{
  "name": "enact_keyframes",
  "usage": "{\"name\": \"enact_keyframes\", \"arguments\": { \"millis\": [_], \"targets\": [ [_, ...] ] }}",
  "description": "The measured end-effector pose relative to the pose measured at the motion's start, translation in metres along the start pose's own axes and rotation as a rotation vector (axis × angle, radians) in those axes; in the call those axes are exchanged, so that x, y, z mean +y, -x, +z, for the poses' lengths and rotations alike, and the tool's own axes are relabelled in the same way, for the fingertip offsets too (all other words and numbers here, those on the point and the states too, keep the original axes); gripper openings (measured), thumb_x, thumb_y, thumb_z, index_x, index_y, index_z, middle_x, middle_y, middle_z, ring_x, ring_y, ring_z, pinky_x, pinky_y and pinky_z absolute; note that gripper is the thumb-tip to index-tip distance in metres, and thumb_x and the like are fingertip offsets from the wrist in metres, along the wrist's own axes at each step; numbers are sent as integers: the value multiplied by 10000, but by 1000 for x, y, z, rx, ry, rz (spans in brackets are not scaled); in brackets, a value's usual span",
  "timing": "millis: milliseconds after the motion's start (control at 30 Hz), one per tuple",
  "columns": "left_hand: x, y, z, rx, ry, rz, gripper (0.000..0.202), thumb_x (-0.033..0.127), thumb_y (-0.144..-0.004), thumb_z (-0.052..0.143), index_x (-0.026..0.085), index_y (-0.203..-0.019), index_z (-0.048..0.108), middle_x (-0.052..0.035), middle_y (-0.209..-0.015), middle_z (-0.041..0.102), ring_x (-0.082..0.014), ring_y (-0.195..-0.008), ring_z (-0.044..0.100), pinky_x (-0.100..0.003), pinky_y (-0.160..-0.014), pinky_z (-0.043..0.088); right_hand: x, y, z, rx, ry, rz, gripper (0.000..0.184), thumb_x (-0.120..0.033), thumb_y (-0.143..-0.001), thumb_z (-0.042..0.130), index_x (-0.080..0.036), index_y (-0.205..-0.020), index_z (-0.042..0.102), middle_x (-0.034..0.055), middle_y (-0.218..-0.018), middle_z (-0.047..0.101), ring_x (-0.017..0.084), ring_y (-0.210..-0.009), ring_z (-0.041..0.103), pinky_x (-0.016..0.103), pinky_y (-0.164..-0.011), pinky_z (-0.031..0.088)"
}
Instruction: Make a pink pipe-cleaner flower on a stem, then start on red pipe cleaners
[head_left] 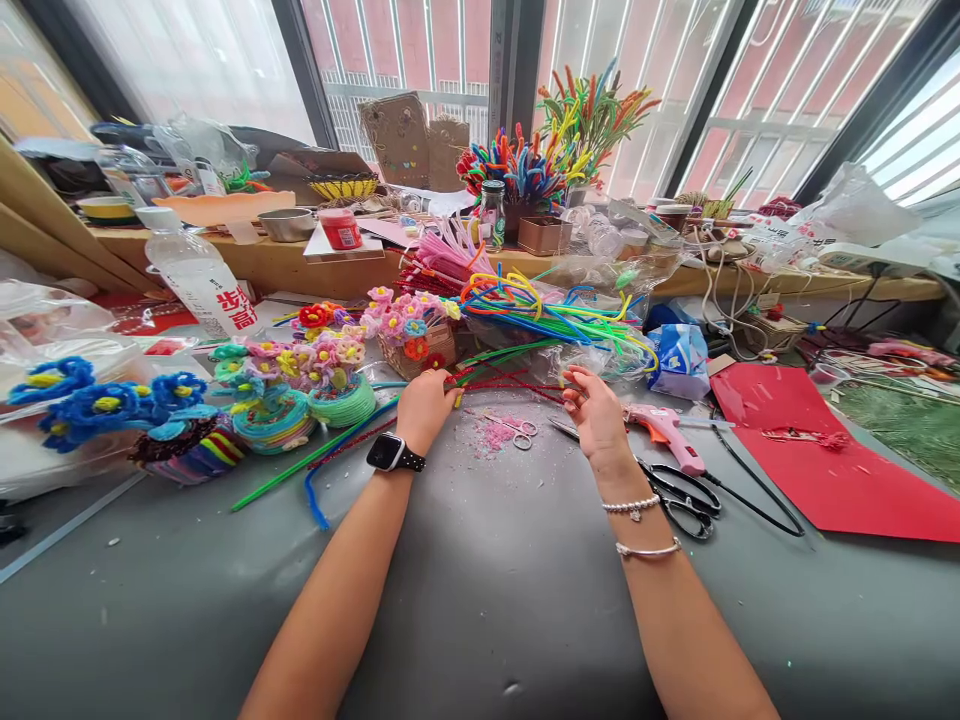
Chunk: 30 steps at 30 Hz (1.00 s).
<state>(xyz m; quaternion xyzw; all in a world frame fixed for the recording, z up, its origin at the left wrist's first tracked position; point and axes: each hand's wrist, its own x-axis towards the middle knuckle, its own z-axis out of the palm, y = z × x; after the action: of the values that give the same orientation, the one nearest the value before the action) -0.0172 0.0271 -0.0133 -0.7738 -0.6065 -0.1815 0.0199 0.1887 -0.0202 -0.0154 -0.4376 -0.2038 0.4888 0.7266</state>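
My left hand (pixel 424 405), with a black smartwatch on the wrist, is closed on the ends of red pipe cleaners (pixel 517 382) that lie across the grey table. My right hand (pixel 596 410), with two bracelets on the wrist, pinches the same red strands further right. Just beyond both hands lies a clear bag of mixed coloured pipe cleaners (pixel 547 315). Small scissors (pixel 517 428) and pink fluff (pixel 495 435) lie between my hands.
A pink glue gun (pixel 667 430) and black scissors (pixel 686 495) lie right of my right hand, a red sheet (pixel 825 450) beyond them. Pipe-cleaner flowers and baskets (pixel 300 385) and a water bottle (pixel 199 280) stand at left. A cluttered wooden shelf (pixel 277 265) runs along the window.
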Motion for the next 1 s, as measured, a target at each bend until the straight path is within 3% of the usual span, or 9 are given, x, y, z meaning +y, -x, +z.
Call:
{"name": "enact_keyframes", "arguments": {
  "millis": [133, 267, 633, 833, 1000],
  "targets": [
    [-1, -5, 3, -17, -47, -54, 334, 328, -806, 348, 137, -941, 587, -125, -901, 625, -235, -827, 578, -297, -677, 413, 0, 0, 0, 17, 2, 19, 122, -196, -550, 579, -190, -672, 584, -49, -642, 613, 37, -440, 471, 159, -371, 320],
    [-3, -9, 8, -96, -101, -67, 267, 246, -752, 423, 157, -919, 612, -129, -892, 633, -253, -821, 587, -302, -646, 425, 1, 2, 2, 22, 7, 40, 112, -185, -554, 572, -196, -664, 585, -56, -630, 612, 33, -433, 467, 152, -373, 335],
    [-4, -11, 13, -144, -140, -51, 264, 204, -740, 420, 152, -923, 602, -135, -888, 637, -248, -827, 594, -297, -645, 437, 9, 3, 3, -4, 36, 59, 136, -175, -551, 577, -195, -684, 598, -50, -644, 614, 31, -444, 471, 141, -373, 335],
    [-3, -9, 10, -105, -151, -54, 263, 190, -758, 377, 127, -885, 599, -140, -885, 624, -251, -815, 592, -298, -631, 430, 15, 0, 2, 4, 61, 92, 99, -188, -571, 574, -201, -670, 584, -48, -629, 626, 40, -428, 474, 155, -370, 340],
    [-4, -5, 2, -9, -115, -59, 275, 246, -796, 339, 155, -909, 574, -102, -923, 614, -221, -836, 574, -277, -647, 413, 20, -1, 3, 22, 106, 91, 137, -328, -624, 599, -203, -681, 591, -38, -627, 622, 48, -435, 484, 164, -379, 368]
  ]
}}
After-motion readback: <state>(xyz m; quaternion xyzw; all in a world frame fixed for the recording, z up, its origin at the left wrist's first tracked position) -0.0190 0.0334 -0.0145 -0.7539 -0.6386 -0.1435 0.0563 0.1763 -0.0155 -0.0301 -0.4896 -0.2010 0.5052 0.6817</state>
